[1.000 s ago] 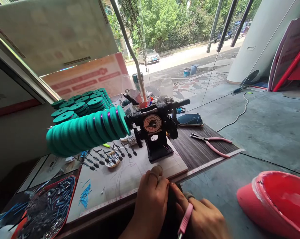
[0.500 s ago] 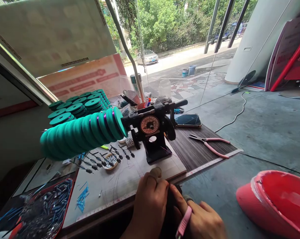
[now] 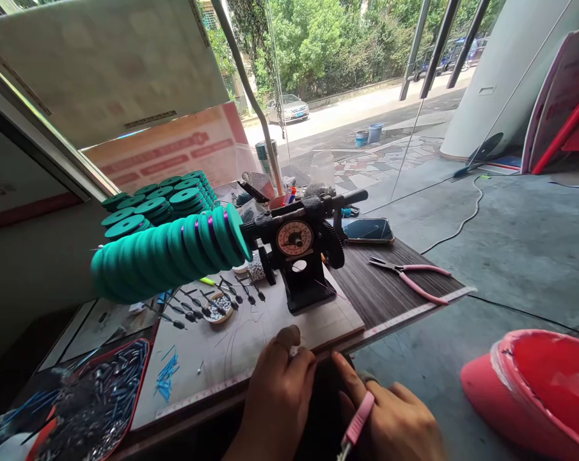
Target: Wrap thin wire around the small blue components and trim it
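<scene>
At the front edge of the board, my left hand [image 3: 279, 390] is closed in a pinch. A tiny pale bit shows by its fingertips, too small to name. My right hand [image 3: 389, 416] is just to the right, its fingers curled round a pink-handled tool [image 3: 359, 419] whose metal end points down; its kind is not clear. A grey band covers part of one right finger. Beyond the hands stands a black hand-cranked winder [image 3: 311, 288] with a round dial [image 3: 295, 238]. A row of green foam spools [image 3: 169, 256] sits on its shaft.
Dark sinkers on wires [image 3: 212, 307] lie beside a round dish of small beads [image 3: 229, 314]. Blue sleeves [image 3: 167, 378] lie on the board, a red tray [image 3: 142, 371] at left. Pink-handled pliers [image 3: 414, 272] and a phone [image 3: 368, 230] are at right, a red bucket [image 3: 485, 397] beyond.
My hands have drawn slightly apart, the left one moving a little to the left. The view has shifted a bit, so the bench appears further right. The right hand keeps its pink-handled tool.
</scene>
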`<act>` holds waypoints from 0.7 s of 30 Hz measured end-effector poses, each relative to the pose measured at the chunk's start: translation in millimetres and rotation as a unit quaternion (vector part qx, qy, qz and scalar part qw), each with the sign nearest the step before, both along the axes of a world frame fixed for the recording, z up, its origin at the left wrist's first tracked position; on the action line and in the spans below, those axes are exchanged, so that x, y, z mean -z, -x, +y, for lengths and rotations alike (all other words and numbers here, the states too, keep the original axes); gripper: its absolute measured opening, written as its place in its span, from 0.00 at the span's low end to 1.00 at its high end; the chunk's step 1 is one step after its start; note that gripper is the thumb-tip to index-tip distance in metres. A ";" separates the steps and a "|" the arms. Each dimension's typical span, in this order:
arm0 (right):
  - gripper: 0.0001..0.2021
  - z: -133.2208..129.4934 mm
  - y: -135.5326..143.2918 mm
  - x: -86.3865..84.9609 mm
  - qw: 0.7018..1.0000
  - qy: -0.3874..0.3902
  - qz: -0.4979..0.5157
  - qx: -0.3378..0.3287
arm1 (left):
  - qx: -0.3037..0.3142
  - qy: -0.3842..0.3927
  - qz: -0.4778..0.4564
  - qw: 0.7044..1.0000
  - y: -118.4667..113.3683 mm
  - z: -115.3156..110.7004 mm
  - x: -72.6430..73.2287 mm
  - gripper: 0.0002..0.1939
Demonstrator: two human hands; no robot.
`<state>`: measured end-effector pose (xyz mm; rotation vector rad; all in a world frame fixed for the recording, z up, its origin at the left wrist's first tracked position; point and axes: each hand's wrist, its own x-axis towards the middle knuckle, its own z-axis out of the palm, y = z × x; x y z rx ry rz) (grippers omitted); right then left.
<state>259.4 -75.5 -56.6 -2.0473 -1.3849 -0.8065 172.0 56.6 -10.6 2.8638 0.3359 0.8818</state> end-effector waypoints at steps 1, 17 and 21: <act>0.18 -0.1 -0.1 0.4 1.000 0.000 0.000 -0.001 | 0.000 0.002 0.002 1.000 -0.4 0.2 -0.5 0.11; 0.19 -6.2 -3.1 -1.8 0.999 0.001 0.044 -0.023 | -0.006 0.049 0.025 0.998 1.7 -3.8 -3.5 0.10; 0.18 -25.6 -0.8 7.5 0.981 0.098 0.142 -0.085 | -0.008 0.187 0.019 0.982 17.2 -11.7 -14.2 0.07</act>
